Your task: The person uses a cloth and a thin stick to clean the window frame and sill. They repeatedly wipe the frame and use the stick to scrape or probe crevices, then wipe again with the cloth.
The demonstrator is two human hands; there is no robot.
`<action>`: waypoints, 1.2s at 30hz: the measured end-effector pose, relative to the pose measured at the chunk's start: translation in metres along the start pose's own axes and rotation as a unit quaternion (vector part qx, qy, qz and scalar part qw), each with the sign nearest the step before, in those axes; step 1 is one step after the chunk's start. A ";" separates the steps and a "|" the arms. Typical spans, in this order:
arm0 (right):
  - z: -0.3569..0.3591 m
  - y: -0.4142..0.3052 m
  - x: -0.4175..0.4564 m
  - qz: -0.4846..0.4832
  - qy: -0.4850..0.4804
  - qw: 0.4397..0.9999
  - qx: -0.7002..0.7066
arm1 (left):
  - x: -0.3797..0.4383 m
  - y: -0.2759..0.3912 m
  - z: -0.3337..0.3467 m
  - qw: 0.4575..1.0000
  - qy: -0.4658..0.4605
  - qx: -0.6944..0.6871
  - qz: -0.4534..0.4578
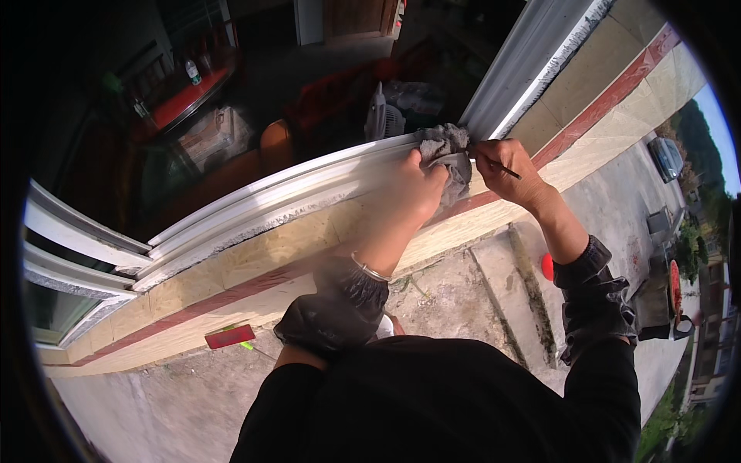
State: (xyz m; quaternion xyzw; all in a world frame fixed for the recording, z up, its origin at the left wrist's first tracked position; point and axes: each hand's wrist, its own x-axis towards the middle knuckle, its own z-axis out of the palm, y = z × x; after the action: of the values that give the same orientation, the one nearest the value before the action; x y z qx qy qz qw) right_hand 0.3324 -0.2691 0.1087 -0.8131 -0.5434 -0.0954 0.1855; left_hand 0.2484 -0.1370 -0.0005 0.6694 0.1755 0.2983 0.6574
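Observation:
Before me runs the white sliding-window frame (278, 194), its lower track crossing the view to the upright jamb (521, 69) on the right. A grey, dirty cloth (444, 142) lies bunched in the corner where track and jamb meet. My left hand (419, 188) grips the near side of the cloth, its lower part partly blurred. Just right of it, my right hand (506, 171) holds a thin dark stick (505, 168) pointed towards the corner. The tip of the stick is hidden by the fingers and cloth.
Below the sill's tiles (278, 249), a red flat tool head (230, 337) rests on the concrete ground. Concrete steps (503, 289) and a red ball-like object (547, 266) are at right. Inside stand a white fan (383, 116) and a red table (191, 95) with a bottle (193, 72).

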 end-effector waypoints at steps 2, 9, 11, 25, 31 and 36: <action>-0.006 0.031 0.001 -0.026 -0.012 0.998 0.057 | 0.006 0.024 -0.011 0.999 -0.004 -0.042 -0.028; -0.029 0.029 0.037 0.107 -0.153 0.949 0.254 | 0.006 0.033 -0.072 0.998 0.028 0.049 0.033; -0.024 0.032 0.045 0.125 -0.179 0.935 0.279 | 0.000 0.032 -0.085 0.991 0.043 0.115 0.048; 0.006 -0.015 0.092 0.110 -0.235 0.912 0.318 | -0.019 0.076 -0.148 0.895 0.051 0.442 0.033; -0.017 -0.002 0.092 0.119 -0.281 0.936 0.174 | -0.008 0.062 -0.100 0.901 -0.021 0.431 0.037; -0.018 0.017 0.104 0.135 -0.297 0.924 0.199 | 0.009 0.047 -0.091 0.943 -0.023 0.330 0.031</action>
State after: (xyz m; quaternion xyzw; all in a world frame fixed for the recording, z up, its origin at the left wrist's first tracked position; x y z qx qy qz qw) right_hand 0.3893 -0.1936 0.1588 -0.8163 -0.4662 0.2869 0.1845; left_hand 0.1909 -0.0643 0.0431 0.8604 0.2278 0.2287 0.3942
